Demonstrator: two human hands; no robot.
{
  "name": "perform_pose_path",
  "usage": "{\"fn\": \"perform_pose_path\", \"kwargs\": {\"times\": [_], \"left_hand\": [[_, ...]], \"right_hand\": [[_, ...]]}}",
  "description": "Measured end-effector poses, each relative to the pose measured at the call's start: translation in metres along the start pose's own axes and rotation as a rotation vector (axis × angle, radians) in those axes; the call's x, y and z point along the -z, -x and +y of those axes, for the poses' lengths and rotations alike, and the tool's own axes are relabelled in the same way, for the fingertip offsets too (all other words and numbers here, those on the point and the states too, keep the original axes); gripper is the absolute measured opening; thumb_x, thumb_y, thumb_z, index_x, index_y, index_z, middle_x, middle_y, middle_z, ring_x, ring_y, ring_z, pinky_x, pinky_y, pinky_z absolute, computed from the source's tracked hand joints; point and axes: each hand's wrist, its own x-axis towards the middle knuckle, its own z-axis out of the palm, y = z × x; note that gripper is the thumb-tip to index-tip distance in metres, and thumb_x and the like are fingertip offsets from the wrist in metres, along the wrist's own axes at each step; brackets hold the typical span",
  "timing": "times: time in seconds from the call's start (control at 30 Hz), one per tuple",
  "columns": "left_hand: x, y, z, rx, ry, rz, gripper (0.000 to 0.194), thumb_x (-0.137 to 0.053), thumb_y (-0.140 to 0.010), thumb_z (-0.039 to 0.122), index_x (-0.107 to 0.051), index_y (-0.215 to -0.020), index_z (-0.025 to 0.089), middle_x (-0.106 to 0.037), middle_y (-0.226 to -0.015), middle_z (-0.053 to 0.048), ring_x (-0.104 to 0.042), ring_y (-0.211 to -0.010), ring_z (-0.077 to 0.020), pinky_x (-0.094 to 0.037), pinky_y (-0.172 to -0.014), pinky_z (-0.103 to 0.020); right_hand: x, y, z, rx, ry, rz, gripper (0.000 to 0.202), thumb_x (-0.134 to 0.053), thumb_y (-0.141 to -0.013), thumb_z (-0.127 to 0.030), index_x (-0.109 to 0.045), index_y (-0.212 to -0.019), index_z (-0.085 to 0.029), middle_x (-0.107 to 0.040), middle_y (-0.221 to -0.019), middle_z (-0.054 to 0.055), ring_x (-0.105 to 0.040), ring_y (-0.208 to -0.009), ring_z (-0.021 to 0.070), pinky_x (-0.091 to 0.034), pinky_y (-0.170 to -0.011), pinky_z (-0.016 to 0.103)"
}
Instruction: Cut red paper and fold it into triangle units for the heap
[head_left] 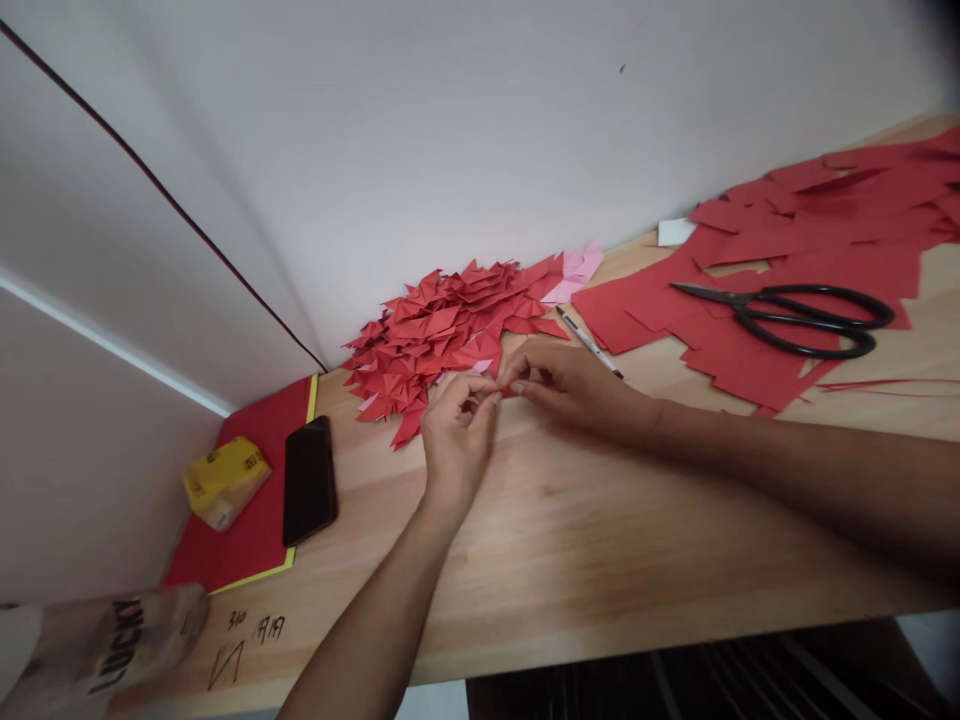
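My left hand [460,425] and my right hand [564,385] meet over the wooden table, fingertips pinched together. Between them a small piece of red paper [507,391] shows, mostly covered by the fingers. Just beyond the hands lies a heap of folded red paper pieces [442,320], with a few pink ones mixed in. A pen [590,342] rests behind my right hand. To the right of it spread flat red paper rectangles [645,300], and black-handled scissors [806,315] lie on top of them.
A black phone [310,482] lies partly on a red sheet with a yellow edge [251,545]. A yellow packet [226,480] sits on that sheet. At the lower left is a clear bottle marked LUCKY [112,645]. A white wall [480,130] runs along the table's back.
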Motion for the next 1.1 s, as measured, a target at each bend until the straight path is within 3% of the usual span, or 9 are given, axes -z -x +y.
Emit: {"fn": "perform_pose_path", "kwargs": {"times": [0.1,0.23,0.4,0.53,0.67,0.87,1.0,1.1], "left_hand": [[0.004,0.001,0.004,-0.227,-0.130,0.085,0.010,-0.061,-0.087,0.010,-0.067,-0.085,0.018,-0.065,-0.089,-0.003,-0.060,-0.088,-0.0142,-0.046,-0.078,-0.027],[0.007,0.002,0.005,-0.392,-0.270,0.183,0.011,-0.060,-0.088,0.010,-0.067,-0.083,0.018,-0.063,-0.090,-0.003,-0.060,-0.085,-0.0131,-0.047,-0.075,-0.026],[0.009,0.000,0.001,-0.509,-0.360,0.250,0.009,-0.064,-0.085,0.010,-0.065,-0.080,0.017,-0.062,-0.086,-0.002,-0.060,-0.083,-0.0135,-0.046,-0.071,-0.026],[0.009,-0.002,0.001,-0.541,-0.397,0.254,0.010,-0.064,-0.085,0.009,-0.063,-0.079,0.017,-0.061,-0.085,-0.002,-0.057,-0.079,-0.0124,-0.043,-0.067,-0.025],[0.008,-0.004,0.001,-0.602,-0.401,0.210,0.013,-0.062,-0.086,0.008,-0.062,-0.077,0.017,-0.061,-0.083,-0.003,-0.053,-0.077,-0.0130,-0.042,-0.066,-0.027],[0.006,-0.005,-0.001,-0.677,-0.381,0.083,0.011,-0.062,-0.086,0.008,-0.062,-0.080,0.018,-0.066,-0.088,-0.004,-0.057,-0.083,-0.0157,-0.045,-0.073,-0.031],[0.007,-0.005,-0.001,-0.649,-0.359,0.034,0.012,-0.061,-0.088,0.009,-0.064,-0.081,0.019,-0.067,-0.090,-0.004,-0.059,-0.087,-0.0164,-0.045,-0.075,-0.031],[0.007,-0.004,-0.002,-0.624,-0.352,0.006,0.012,-0.060,-0.088,0.011,-0.066,-0.082,0.019,-0.068,-0.094,-0.004,-0.060,-0.090,-0.0173,-0.045,-0.078,-0.032]], "right_hand": [[0.002,0.000,-0.004,0.108,0.058,0.135,0.006,-0.057,-0.089,-0.022,-0.061,-0.092,-0.020,-0.063,-0.092,0.006,-0.056,-0.088,0.0196,-0.043,-0.079,0.033],[0.003,0.000,-0.010,0.143,0.058,0.236,0.006,-0.054,-0.091,-0.021,-0.057,-0.086,-0.020,-0.058,-0.080,0.003,-0.051,-0.076,0.0161,-0.041,-0.071,0.030],[0.002,0.003,-0.013,0.146,0.024,0.195,0.015,-0.054,-0.092,-0.024,-0.056,-0.078,-0.019,-0.057,-0.072,0.000,-0.049,-0.065,0.0125,-0.038,-0.062,0.027],[-0.001,0.004,-0.012,-0.013,0.005,0.104,0.023,-0.054,-0.092,-0.030,-0.060,-0.073,-0.018,-0.063,-0.072,0.002,-0.051,-0.064,0.0127,-0.036,-0.059,0.027],[-0.001,0.003,-0.008,-0.148,-0.087,0.035,0.024,-0.055,-0.090,-0.037,-0.067,-0.081,-0.018,-0.064,-0.074,0.002,-0.053,-0.063,0.0126,-0.038,-0.058,0.026],[0.001,-0.001,-0.001,-0.177,-0.120,-0.017,0.031,-0.060,-0.086,-0.044,-0.066,-0.074,-0.016,-0.062,-0.068,0.002,-0.053,-0.063,0.0130,-0.038,-0.057,0.025],[0.000,-0.001,0.001,-0.268,-0.142,-0.091,0.039,-0.060,-0.086,-0.050,-0.069,-0.069,-0.016,-0.061,-0.060,0.001,-0.052,-0.056,0.0118,-0.034,-0.051,0.024],[0.000,-0.001,0.001,-0.248,-0.144,-0.045,0.038,-0.061,-0.085,-0.050,-0.068,-0.070,-0.016,-0.062,-0.062,0.001,-0.052,-0.057,0.0120,-0.036,-0.052,0.024]]}}
